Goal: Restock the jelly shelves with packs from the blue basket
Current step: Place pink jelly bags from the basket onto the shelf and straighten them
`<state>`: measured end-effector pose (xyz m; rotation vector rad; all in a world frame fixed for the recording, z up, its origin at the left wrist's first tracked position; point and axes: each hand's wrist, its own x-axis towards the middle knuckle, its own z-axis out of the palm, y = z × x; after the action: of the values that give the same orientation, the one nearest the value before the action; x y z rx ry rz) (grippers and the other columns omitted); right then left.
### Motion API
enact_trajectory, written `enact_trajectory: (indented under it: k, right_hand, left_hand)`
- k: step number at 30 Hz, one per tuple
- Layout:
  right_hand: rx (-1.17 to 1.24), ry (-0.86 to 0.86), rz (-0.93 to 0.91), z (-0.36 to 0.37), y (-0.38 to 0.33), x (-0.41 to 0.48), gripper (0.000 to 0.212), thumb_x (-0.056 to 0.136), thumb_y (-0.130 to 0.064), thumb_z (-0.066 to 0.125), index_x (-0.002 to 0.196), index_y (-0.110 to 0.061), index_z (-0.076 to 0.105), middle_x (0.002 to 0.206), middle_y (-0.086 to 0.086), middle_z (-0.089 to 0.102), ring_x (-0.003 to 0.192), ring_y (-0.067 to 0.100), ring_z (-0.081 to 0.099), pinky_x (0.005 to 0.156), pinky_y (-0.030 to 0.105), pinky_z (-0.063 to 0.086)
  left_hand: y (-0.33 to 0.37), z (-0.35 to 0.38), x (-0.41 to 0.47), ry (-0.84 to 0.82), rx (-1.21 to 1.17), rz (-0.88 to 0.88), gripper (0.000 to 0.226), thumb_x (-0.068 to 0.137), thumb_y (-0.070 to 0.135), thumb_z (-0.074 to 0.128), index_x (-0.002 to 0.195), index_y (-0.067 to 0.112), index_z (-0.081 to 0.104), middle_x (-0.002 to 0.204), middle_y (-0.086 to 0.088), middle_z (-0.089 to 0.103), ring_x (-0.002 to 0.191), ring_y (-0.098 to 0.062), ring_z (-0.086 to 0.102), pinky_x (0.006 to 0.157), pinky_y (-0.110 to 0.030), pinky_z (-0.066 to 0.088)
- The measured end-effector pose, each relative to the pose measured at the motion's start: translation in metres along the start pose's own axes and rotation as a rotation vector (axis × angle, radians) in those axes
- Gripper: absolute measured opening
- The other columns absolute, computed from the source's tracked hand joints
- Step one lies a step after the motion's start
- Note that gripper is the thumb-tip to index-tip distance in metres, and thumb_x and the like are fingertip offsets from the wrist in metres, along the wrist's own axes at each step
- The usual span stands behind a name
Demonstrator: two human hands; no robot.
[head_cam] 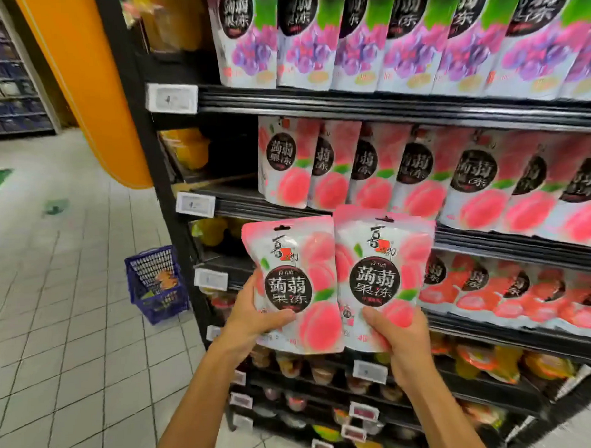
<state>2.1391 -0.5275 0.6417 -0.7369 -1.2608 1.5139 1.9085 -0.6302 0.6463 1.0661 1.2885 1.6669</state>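
Nearest: left hand [254,317] grips a peach jelly pack [295,257] by its lower edge. Thumb curled over the front, fingers hidden behind. Just beside it at 3 o'clock, right hand [402,334] holds a second peach pack [382,254] the same way, thumb on the lower front. Both stand upright with side edges slightly overlapping, labels toward the camera.

Beyond, 12 to 2 o'clock: the peach row [419,172] on the middle shelf [489,237], its packs leaning. A dark gap [231,149] shows at the row's left end, about 11 o'clock of the hands. Grape packs [381,36] fill the shelf above.

Far, 9 o'clock: the blue basket [155,285] on the floor tiles [72,298], close to the shelf upright [172,201]. Something colourful lies inside, unclear what.

Step in hand, by my reading: seat both packs in the peach row. Best to aim for the left gap — one pack at a time, bottom edge first, label outward, matching the neighbours' lean so nothing slides off the lip.
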Motion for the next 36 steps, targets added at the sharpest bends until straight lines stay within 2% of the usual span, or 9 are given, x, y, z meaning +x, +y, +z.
enact_trajectory:
  k: [4,8,14,19,23,26,29,33,36]
  right_hand:
    - [-0.052,0.020,-0.055,0.028,-0.017,0.017,0.068,0.044,-0.040,0.096,0.088,-0.001,0.061,0.066,0.006,0.068,0.047,0.011,0.063,0.043,0.021,0.049]
    - [-0.064,0.085,-0.151,0.069,-0.026,0.027,0.066,0.037,-0.043,0.098,0.094,-0.029,0.070,0.095,0.007,0.076,0.084,0.027,0.074,0.069,0.041,0.060]
    - [-0.251,0.213,-0.297,0.123,-0.025,0.036,0.058,0.041,-0.047,0.096,0.090,-0.030,0.070,0.086,-0.008,0.076,0.075,0.007,0.071,0.060,0.015,0.053]
    - [-0.306,0.301,-0.319,0.160,-0.018,0.043,0.062,0.043,-0.047,0.094,0.098,-0.032,0.069,0.092,-0.007,0.075,0.090,0.015,0.069,0.080,0.035,0.056]
    - [-0.275,0.377,-0.325,0.180,-0.010,0.045,0.070,0.043,-0.065,0.089,0.097,-0.024,0.070,0.089,-0.003,0.074,0.086,0.018,0.068,0.075,0.033,0.056]
    - [-0.240,0.410,-0.295,0.191,-0.009,0.047,0.078,0.044,-0.067,0.088,0.104,-0.021,0.068,0.100,0.004,0.073,0.100,0.029,0.067,0.091,0.051,0.054]
    - [-0.247,0.405,-0.293,0.201,-0.013,0.049,0.077,0.046,-0.067,0.087,0.108,-0.027,0.068,0.104,-0.001,0.073,0.105,0.026,0.066,0.092,0.049,0.054]
    - [-0.216,0.413,-0.300,0.207,-0.014,0.053,0.080,0.044,-0.073,0.083,0.112,-0.036,0.065,0.112,-0.007,0.069,0.111,0.017,0.062,0.088,0.035,0.052]
    - [-0.224,0.392,-0.327,0.213,-0.017,0.058,0.074,0.049,-0.069,0.083,0.113,-0.037,0.065,0.109,-0.010,0.071,0.106,0.012,0.064,0.091,0.043,0.054]
  left_hand:
    - [0.031,-0.023,0.030,-0.046,0.001,0.053,0.080,0.043,0.037,0.099,0.115,0.045,0.064,0.111,0.002,0.073,0.102,-0.017,0.070,0.075,-0.026,0.057]
    - [0.057,-0.057,0.061,-0.141,0.023,0.098,0.085,0.046,0.032,0.099,0.122,0.039,0.061,0.117,-0.006,0.071,0.109,-0.025,0.068,0.082,-0.033,0.057]
    - [0.075,-0.104,0.082,-0.149,-0.040,0.101,0.081,0.035,0.034,0.101,0.109,0.036,0.069,0.100,-0.004,0.076,0.085,-0.016,0.074,0.060,-0.025,0.057]
    - [0.083,-0.139,0.092,-0.052,0.003,0.047,0.120,0.026,0.035,0.101,0.134,0.021,0.050,0.118,-0.009,0.067,0.093,-0.030,0.071,0.050,-0.032,0.056]
    - [0.087,-0.153,0.102,-0.065,0.145,0.103,0.106,0.035,0.039,0.097,0.131,0.025,0.053,0.124,-0.006,0.064,0.105,-0.033,0.067,0.066,-0.041,0.061]
    - [0.093,-0.154,0.105,-0.123,0.025,0.118,0.077,0.047,0.039,0.094,0.117,0.030,0.063,0.110,-0.002,0.074,0.102,-0.024,0.071,0.071,-0.030,0.060]
    - [0.096,-0.153,0.109,-0.172,-0.033,0.131,0.068,0.057,0.029,0.088,0.119,0.026,0.062,0.109,-0.002,0.074,0.100,-0.019,0.071,0.074,-0.029,0.058]
    - [0.090,-0.152,0.116,-0.062,-0.049,0.110,0.053,0.069,0.005,0.081,0.116,0.019,0.063,0.095,0.001,0.077,0.089,-0.018,0.074,0.065,-0.025,0.057]
    - [0.091,-0.153,0.120,-0.037,-0.007,0.126,0.051,0.061,0.023,0.083,0.109,0.026,0.065,0.091,0.005,0.077,0.082,-0.014,0.074,0.058,-0.025,0.057]
